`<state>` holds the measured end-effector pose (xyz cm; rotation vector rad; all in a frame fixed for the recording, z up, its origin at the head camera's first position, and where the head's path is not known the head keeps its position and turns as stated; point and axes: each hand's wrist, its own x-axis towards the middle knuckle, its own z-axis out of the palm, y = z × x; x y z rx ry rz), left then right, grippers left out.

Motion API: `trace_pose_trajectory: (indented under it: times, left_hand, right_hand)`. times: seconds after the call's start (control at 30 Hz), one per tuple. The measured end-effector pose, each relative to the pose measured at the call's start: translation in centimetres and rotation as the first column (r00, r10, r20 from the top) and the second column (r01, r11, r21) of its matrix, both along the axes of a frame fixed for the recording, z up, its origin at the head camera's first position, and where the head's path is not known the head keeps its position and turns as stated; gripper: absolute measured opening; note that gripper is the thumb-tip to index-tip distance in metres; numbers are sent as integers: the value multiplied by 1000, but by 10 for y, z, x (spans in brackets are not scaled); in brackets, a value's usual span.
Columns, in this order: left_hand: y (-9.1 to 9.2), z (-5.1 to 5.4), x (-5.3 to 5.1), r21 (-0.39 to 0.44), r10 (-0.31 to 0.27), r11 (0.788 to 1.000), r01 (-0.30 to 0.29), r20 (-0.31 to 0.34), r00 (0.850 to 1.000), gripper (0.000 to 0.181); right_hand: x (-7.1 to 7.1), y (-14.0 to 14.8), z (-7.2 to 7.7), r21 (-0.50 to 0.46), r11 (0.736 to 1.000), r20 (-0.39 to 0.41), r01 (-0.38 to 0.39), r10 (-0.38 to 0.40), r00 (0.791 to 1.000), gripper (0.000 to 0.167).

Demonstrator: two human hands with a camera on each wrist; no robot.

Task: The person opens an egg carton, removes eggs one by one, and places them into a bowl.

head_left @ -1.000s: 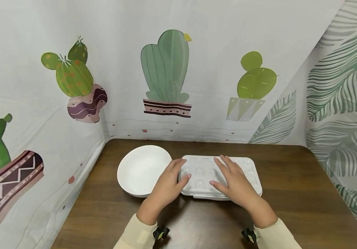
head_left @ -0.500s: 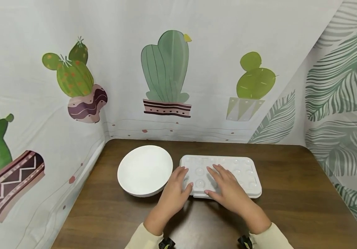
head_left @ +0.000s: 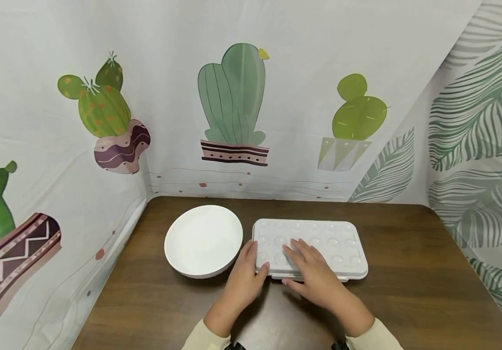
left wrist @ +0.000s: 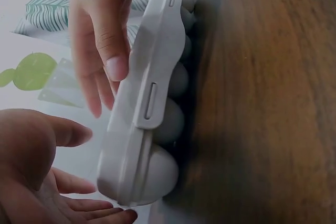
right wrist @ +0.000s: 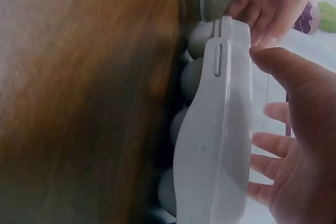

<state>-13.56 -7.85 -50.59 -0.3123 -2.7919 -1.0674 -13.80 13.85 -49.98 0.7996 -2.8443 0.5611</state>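
A white lidded tray with round bumps (head_left: pixel 334 248) lies flat on the brown table; its front latch strip (left wrist: pixel 157 72) and rounded cups beneath show in the left wrist view. My left hand (head_left: pixel 243 279) is at the tray's left end, fingers relaxed, between it and a white bowl (head_left: pixel 203 240). Over the lid's front middle is my right hand (head_left: pixel 316 277), fingers spread and thumb near the front edge. In the right wrist view my right hand (right wrist: pixel 299 145) is beside the lid (right wrist: pixel 236 129); whether its fingertips touch is unclear. Neither hand grips anything.
The bowl stands left of the tray, its inside bare. Brown table surface (head_left: pixel 417 272) extends to the right and in front. Behind and on both sides hangs a white cloth (head_left: pixel 295 112) printed with cacti and leaves.
Both hands have drawn back toward the table's front, and my right hand has also moved left over the lid. The tray and bowl have stayed in place.
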Motion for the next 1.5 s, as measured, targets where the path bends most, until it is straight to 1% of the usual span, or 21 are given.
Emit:
trace_pose_trajectory:
  times: [0.13,0.3,0.47,0.63,0.77,0.97,1.2,1.33,1.5]
  left_hand:
    - [0,-6,-2,54,11,998,-14,52,999,65]
    - [-1,-13,-5,111,24,993,-38,127,992,67]
    - [-2,-19,-9,151,27,987,-52,163,986,68]
    - [-3,-23,-13,197,30,978,-67,181,983,69]
    - [-5,-24,-14,240,15,969,-62,196,980,70]
    - [-6,-29,-15,290,-11,956,-52,211,977,70]
    - [-7,-36,-17,288,-15,956,-50,216,976,70]
    - [-8,-38,-18,292,-14,955,-56,232,973,72]
    - [-9,-39,-18,285,-21,958,-46,230,973,73]
  right_hand:
    - [0,-5,-3,12,1000,-6,-9,9,1000,83]
    - [0,-10,-6,30,999,-3,-28,28,1000,85]
    - [1,-14,-8,50,999,9,-6,6,1000,87]
    - [1,-20,-9,77,997,-29,13,-10,1000,89]
    - [1,-24,-11,121,992,-63,32,-25,998,90]
    - [0,-27,-15,161,985,-124,62,-42,991,90]
    - [0,-29,-16,209,974,-150,83,-52,987,93]
    - [0,-31,-15,211,974,-181,88,-50,982,86]
    - [0,-35,-18,220,969,-244,110,-55,968,77]
